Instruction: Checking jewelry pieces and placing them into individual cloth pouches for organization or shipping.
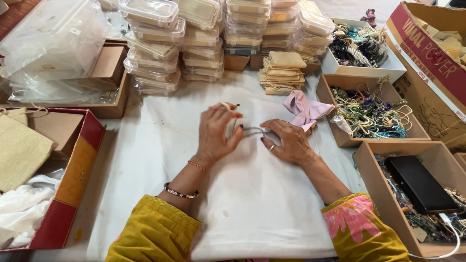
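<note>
Over a white cloth (252, 204), my left hand (216, 133) pinches one end of a thin silvery chain (252, 131), fingers raised. My right hand (289, 140) lies low on the cloth and holds the chain's other end between thumb and fingers. The chain stretches between both hands. A pink pouch (303, 109) lies just beyond my right hand. A stack of beige pouches (281, 73) stands farther back.
Stacks of clear plastic boxes (194, 39) line the back. Cardboard trays of beaded jewellery (369, 114) sit at the right, one with a black case (420, 184). A red box (73, 179) with cloth stands at the left.
</note>
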